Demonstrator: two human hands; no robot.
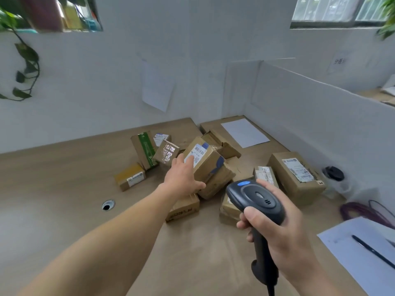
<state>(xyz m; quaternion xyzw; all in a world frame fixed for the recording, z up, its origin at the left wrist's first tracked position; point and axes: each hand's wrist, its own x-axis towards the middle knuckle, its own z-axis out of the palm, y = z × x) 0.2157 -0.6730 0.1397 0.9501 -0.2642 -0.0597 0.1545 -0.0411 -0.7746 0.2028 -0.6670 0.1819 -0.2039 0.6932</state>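
Open table (53, 178) is noted at 9 o'clock of the box (210, 165); a partition (299, 116) at 3 o'clock. The box, among other parcels (297, 178), is touched by the outstretched left hand (183, 178), fingers straight. The scanner (256, 199) is gripped in the right hand (282, 231).

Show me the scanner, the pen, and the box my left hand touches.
scanner (256, 196), head view, top of its head.
pen (373, 251), head view, middle of its barrel.
box (210, 163), head view, brown side panel.
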